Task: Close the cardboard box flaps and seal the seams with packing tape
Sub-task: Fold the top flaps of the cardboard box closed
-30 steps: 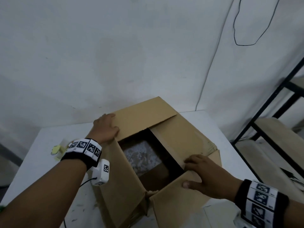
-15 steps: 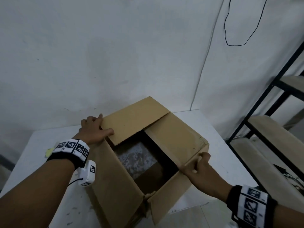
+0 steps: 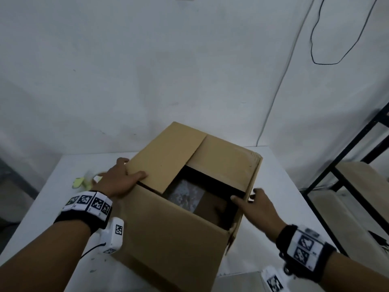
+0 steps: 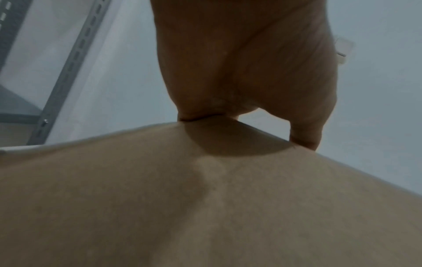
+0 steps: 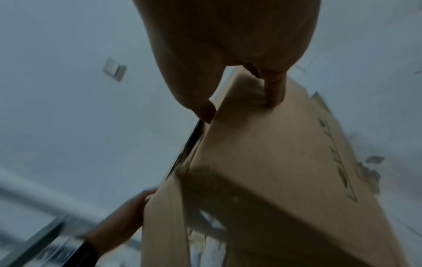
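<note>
A brown cardboard box (image 3: 179,239) stands on the white table (image 3: 48,211). Its far flap (image 3: 166,157) and right flap (image 3: 223,163) lie folded inward, and a dark gap between them shows something speckled (image 3: 185,196) inside. My left hand (image 3: 117,180) holds the box's far-left corner, thumb on top of the far flap and fingers over its outer edge; the left wrist view shows the same hold on the cardboard (image 4: 205,207). My right hand (image 3: 254,205) pinches the right rim, thumb inside and fingers outside, as the right wrist view of the box (image 5: 274,171) confirms.
A tape roll (image 3: 99,174) and a yellow-green object (image 3: 79,182) lie on the table, partly hidden behind my left hand. A black metal rack (image 3: 336,175) with pale shelves stands to the right. The white wall, with a hanging cable (image 3: 315,49), is close behind the box.
The box has turned clockwise on the table. My right hand left the top of the near-right flap and now pinches the right rim. My left hand stayed at the far-left corner.
</note>
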